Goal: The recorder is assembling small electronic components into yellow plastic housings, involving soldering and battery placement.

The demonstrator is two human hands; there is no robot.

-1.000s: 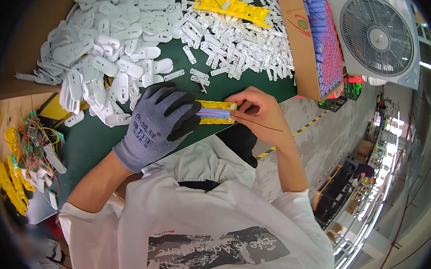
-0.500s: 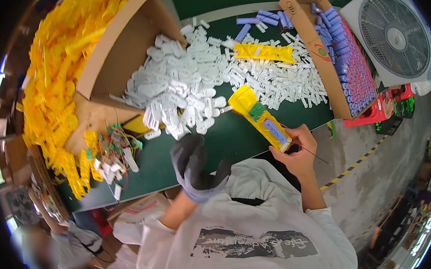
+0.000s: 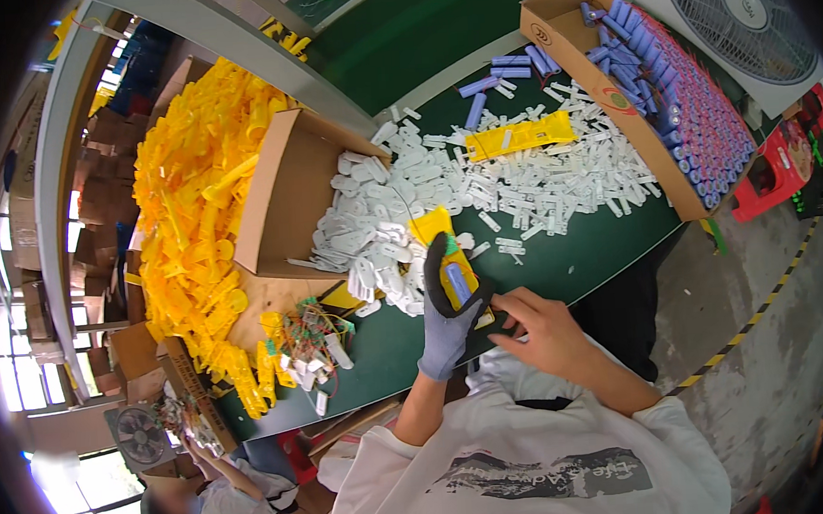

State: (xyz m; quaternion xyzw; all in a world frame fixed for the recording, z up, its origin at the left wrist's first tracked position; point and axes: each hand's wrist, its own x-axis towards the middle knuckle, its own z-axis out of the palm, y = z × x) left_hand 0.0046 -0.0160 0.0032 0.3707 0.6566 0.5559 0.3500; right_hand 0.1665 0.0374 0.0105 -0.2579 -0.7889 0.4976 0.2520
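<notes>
My left hand, in a grey and black glove, is closed around a yellow plastic casing. The casing holds a blue-purple cylindrical battery and a small green circuit board. A thin dark wire rises from its far end. My bare right hand is beside the casing's near end, its thumb and fingers bent and apart with nothing visible between them. Beyond my left hand lies a heap of white plastic covers. Another yellow casing rests on a spread of small white pieces.
A tipped cardboard box stands left of the white covers, beside a large yellow casing pile. Wired green boards lie near the left edge. At right are a carton of batteries and a fan. Another person works at far left.
My left hand has moved from empty to gripping the yellow casing. My right hand has let go of it and sits at its near end. The view has shifted and turned.
</notes>
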